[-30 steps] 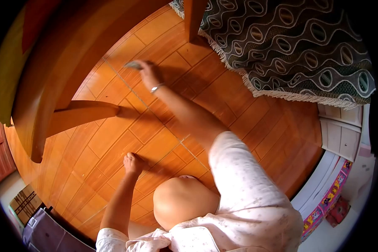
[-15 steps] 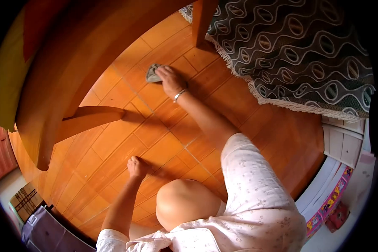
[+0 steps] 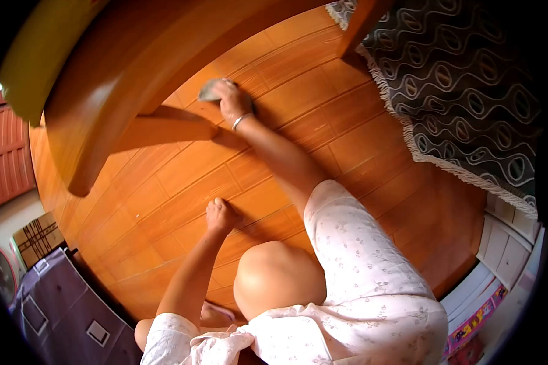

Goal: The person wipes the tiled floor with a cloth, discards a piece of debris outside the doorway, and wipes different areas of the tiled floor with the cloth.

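A grey rag (image 3: 208, 92) lies against the orange-brown tiled floor (image 3: 298, 91), beside the curved wooden leg. My right hand (image 3: 232, 104), with a silver bracelet at the wrist, presses down on it with the fingers bent over its near side. Part of the rag is hidden beneath the hand. Closer to my bent knee, my left hand (image 3: 220, 215) rests on the floor with its fingers curled in. Nothing shows in that hand.
A wooden piece of furniture with a curved leg (image 3: 155, 135) arches over the left side. Patterned, fringed fabric (image 3: 463, 79) hangs at upper right near another wooden leg (image 3: 360, 29). A purple cover (image 3: 73, 304) is at lower left, white drawers (image 3: 504, 252) at right.
My right hand has slid the rag across the floor toward the curved wooden leg. The view has turned and shifted, while my left hand stays curled on the floor.
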The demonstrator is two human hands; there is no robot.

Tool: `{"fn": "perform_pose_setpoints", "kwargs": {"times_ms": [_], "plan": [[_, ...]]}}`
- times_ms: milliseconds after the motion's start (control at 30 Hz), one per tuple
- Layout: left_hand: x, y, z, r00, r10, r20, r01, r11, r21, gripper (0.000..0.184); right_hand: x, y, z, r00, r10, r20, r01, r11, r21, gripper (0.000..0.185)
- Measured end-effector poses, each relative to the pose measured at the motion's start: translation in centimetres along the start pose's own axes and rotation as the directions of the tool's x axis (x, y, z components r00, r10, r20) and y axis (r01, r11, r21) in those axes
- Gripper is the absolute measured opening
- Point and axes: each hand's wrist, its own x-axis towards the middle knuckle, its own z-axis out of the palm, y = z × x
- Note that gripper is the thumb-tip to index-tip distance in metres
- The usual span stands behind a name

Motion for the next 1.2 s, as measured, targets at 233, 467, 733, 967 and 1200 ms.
{"fn": "perform_pose_setpoints", "kwargs": {"times_ms": [233, 467, 733, 967, 1200], "plan": [[-0.5, -0.9, -0.2, 0.993, 0.117, -0.030, -0.118, 0.993, -0.011, 0.074, -0.9, 3.0, -8.0, 0.981, -0.070, -0.183, 0.109, 0.971, 0.213, 0.041], [-0.6, -2.5, 1.4, 0.954, 0.225, -0.196, -0.241, 0.969, -0.059, 0.060, -4.6, 1.6, -4.0, 0.982, -0.189, 0.003, 0.187, 0.967, -0.171, 0.023], [-0.8, -3.0, 1.2, 0.958, 0.198, -0.207, -0.228, 0.964, -0.137, 0.061, 6.8, -2.8, 3.0, 0.694, -0.258, 0.672, -0.257, 0.784, 0.566, 0.019], [-0.1, -3.0, 2.2, 0.949, 0.209, -0.237, -0.242, 0.963, -0.116, 0.046, 4.8, 1.9, -0.3, 0.967, -0.077, 0.244, -0.004, 0.949, 0.314, 0.030], [-0.7, -4.1, 2.6, 0.895, 0.294, -0.335, -0.364, 0.916, -0.167, 0.046, -14.8, -3.4, -1.6, 0.960, -0.064, 0.271, 0.190, 0.863, -0.469, 0.030]]}}
